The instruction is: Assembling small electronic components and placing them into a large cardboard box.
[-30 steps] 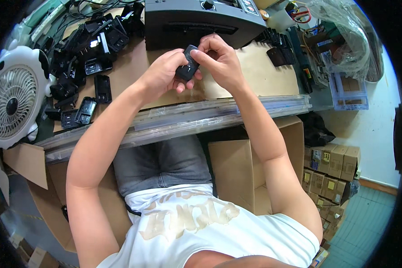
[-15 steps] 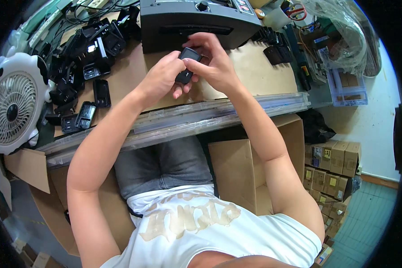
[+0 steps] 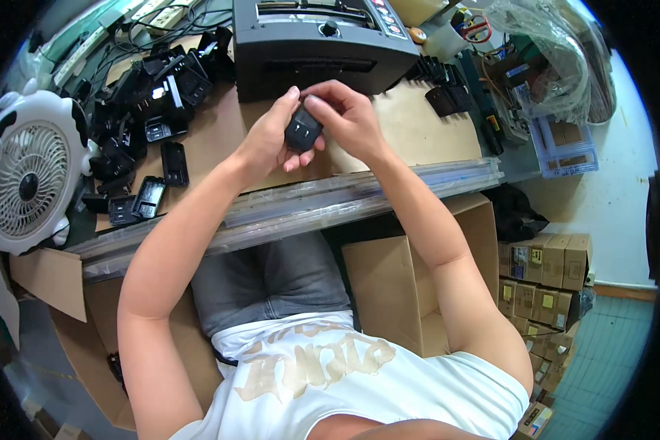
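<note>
Holding black device (image 3: pixel 301 141), pale marks (image 3: pixel 305 130) now clearer

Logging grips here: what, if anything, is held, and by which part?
A black device: the left hand holds its left side and underside; the right hand has its thumb on the upper end.

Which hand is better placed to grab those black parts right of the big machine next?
Probably the right hand: it's nearer the black parts, and the left hand seems to cradle the black device from below.
</note>
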### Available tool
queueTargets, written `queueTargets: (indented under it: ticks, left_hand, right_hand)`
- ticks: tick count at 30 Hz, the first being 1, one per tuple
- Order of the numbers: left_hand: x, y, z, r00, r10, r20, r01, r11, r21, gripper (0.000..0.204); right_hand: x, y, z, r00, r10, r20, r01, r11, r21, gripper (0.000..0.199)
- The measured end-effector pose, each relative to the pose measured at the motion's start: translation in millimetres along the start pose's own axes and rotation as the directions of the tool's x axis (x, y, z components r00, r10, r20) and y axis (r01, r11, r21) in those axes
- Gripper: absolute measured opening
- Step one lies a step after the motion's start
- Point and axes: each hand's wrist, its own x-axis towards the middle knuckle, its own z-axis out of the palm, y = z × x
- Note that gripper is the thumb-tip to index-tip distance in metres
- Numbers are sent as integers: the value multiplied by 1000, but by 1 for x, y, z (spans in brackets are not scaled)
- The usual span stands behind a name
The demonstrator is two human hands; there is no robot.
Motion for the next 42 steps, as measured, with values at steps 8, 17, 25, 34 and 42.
queueTargets:
  ticks: [8,17,25,34,42]
  left_hand:
    - [0,4,-6,1000,-13,15,14,998,-66,61]
    - [-8,12,7,972,-190,141,178,980,92,61]
    - [8,-12,9,980,-182,-78,196,941,277,52]
    - [13,-16,-7,806,267,528,-487,-208,848,19]
    - [-58,16,-2,912,258,319,-157,-499,853,13]
  right_hand:
    - [-1,-13,-10,977,-163,-134,139,975,-172,19]
    - [-52,-27,-48,847,-501,178,432,454,-779,30]
    - [-42,72,-207,938,-26,-346,-277,545,-791,23]
    - [-31,23,-172,666,351,-658,-596,781,-185,40]
    - [-15,112,-210,810,78,-581,-544,467,-697,33]
